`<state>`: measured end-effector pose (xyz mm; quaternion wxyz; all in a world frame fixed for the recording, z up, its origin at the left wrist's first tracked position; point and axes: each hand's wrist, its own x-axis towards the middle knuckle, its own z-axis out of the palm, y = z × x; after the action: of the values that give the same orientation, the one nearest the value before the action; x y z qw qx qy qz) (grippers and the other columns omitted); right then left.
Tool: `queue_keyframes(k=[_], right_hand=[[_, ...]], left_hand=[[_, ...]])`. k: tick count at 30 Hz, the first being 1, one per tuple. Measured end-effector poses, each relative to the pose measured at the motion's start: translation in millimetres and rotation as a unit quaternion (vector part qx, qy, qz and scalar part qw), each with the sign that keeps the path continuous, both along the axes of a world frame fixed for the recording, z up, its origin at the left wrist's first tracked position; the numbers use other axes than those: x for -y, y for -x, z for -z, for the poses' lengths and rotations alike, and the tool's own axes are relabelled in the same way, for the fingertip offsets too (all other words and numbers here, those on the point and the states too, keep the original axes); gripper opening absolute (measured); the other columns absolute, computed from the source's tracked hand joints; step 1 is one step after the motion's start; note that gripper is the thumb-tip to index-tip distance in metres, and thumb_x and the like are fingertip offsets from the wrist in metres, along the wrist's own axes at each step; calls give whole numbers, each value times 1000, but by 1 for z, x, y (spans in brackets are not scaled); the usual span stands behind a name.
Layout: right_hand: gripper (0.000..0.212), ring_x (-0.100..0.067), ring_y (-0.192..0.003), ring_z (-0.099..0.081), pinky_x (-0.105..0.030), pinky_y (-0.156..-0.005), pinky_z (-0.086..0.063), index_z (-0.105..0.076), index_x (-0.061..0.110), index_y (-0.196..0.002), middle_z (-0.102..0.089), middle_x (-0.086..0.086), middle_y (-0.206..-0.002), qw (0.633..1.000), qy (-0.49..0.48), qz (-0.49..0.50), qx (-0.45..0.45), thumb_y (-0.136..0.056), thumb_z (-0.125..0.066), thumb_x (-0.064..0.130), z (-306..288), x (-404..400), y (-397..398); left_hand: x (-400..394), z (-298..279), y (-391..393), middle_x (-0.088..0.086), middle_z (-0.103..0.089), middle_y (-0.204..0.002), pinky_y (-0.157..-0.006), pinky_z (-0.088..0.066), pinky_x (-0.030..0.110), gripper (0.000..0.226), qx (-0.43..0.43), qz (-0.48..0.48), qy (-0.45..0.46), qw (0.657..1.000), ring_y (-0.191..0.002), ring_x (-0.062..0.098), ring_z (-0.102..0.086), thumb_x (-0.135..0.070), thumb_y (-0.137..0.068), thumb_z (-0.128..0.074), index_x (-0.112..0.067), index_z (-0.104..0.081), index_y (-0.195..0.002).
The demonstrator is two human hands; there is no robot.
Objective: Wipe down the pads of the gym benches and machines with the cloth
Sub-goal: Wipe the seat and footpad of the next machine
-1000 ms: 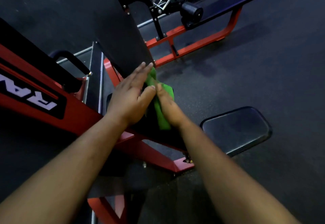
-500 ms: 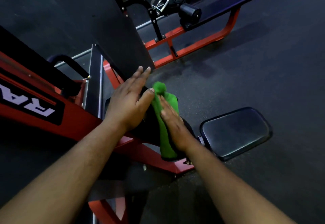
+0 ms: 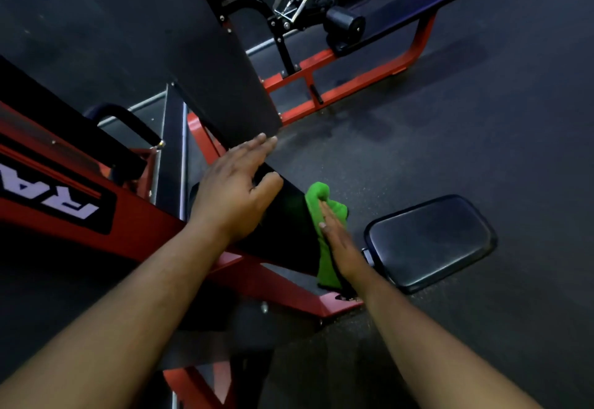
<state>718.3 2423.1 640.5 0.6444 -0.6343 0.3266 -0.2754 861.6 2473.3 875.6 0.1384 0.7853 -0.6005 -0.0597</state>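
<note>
A black upright pad [image 3: 286,225] sits on a red machine frame [image 3: 266,283] at the middle of the view. My left hand [image 3: 234,190] rests flat on the pad's left face with straight fingers. My right hand [image 3: 340,241] presses a green cloth [image 3: 324,232] against the pad's right edge with straight fingers. The cloth hangs down along that edge and bunches at the top. A black seat pad [image 3: 430,241] lies low to the right of my right hand.
A tall dark panel [image 3: 225,65] rises just beyond my left hand. A black handle [image 3: 128,122] and a red beam with white letters [image 3: 64,209] are at left. A second red machine with a long black bench pad [image 3: 414,4] stands at the far right. Dark rubber floor [image 3: 482,119] surrounds them.
My right hand has slid the green cloth down and to the right along the pad's edge, exposing the pad's dark face. My left hand has stayed flat on the pad.
</note>
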Motion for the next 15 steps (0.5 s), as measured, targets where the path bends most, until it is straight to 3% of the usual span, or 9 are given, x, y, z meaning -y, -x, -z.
queue_keyframes(k=[4, 7, 10, 13, 15], right_hand=[[54, -14, -155, -19, -30, -126, -10, -30, 21, -158, -25, 0, -166, 997, -76, -11, -11, -106, -39, 34, -30, 36, -30], [64, -3, -152, -23, -30, -126, -14, -35, 29, -157, -31, 10, -165, 997, -3, -29, 68, -97, -40, 50, -75, 30, -51], [60, -3, -151, -24, -29, -126, -16, -33, 31, -156, -31, 13, -163, 996, 14, -42, 78, -99, -43, 45, -56, 30, -41], [60, -10, -137, -39, -43, -124, -26, -42, 29, -148, -40, 8, -148, 989, -146, 27, 23, -94, -53, 54, 13, 30, -11], [57, -10, -137, -43, -45, -123, -30, -53, 40, -143, -43, 12, -152, 953, -295, 69, 22, -92, -61, 64, 75, 19, 16]], left_hand=[[-2, -3, 0, -17, -33, -161, -122, -23, 40, 75, -6, -4, 1, 1000, -149, 7, -27, -62, -81, -29, -41, -39, -152], [-1, -3, 2, -16, -34, -161, -122, -24, 42, 75, -10, -4, 4, 1000, -148, 8, -29, -61, -80, -30, -41, -40, -152], [-1, -3, 5, -16, -34, -161, -121, -23, 40, 76, -5, -1, -1, 1000, -148, 8, -29, -62, -79, -29, -41, -40, -152], [-1, -4, 4, -18, -33, -161, -122, -22, 40, 75, -2, -2, -5, 1000, -148, 5, -27, -61, -80, -28, -41, -40, -152], [-2, -3, 3, -19, -33, -160, -123, -22, 42, 74, -4, -6, -6, 1000, -148, 5, -27, -60, -81, -29, -42, -40, -151]])
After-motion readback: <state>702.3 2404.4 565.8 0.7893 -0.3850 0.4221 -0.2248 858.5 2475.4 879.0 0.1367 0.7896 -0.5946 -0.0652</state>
